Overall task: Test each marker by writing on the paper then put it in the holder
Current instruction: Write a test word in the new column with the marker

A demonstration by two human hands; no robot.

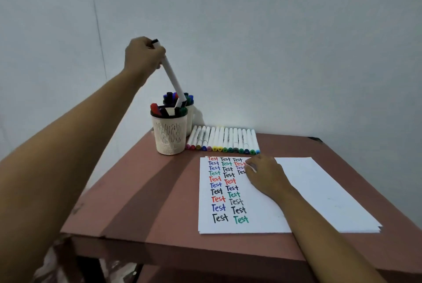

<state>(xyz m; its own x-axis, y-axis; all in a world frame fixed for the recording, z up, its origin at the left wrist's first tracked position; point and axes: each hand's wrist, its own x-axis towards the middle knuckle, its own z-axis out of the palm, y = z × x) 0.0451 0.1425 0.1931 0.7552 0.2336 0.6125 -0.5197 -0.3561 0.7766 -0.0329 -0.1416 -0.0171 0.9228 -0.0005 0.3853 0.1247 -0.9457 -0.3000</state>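
The marker is in the upper left of the frame, above the table's far left corner. Its long axis slants from upper left to lower right. The black end points up past the left hand. The lower end points down into the mouth of the front holder. The barrel is plain white and slim.

The left hand is closed round the upper part of the barrel, with its fingers wrapped about it. The right hand rests on the paper at centre right, knuckles up and fingers curled under. Whether it grips anything cannot be told.

The front holder is a cream mesh cup with a dark rim. Red, black and green caps stand in it. A second holder stands just behind it, touching or nearly so, filled with black, blue and green caps.

A row of markers lies side by side right of the holders. Their coloured caps point toward the viewer.

The paper's left part bears columns of the word "Test" in red, black, blue and green. Its right part is blank.
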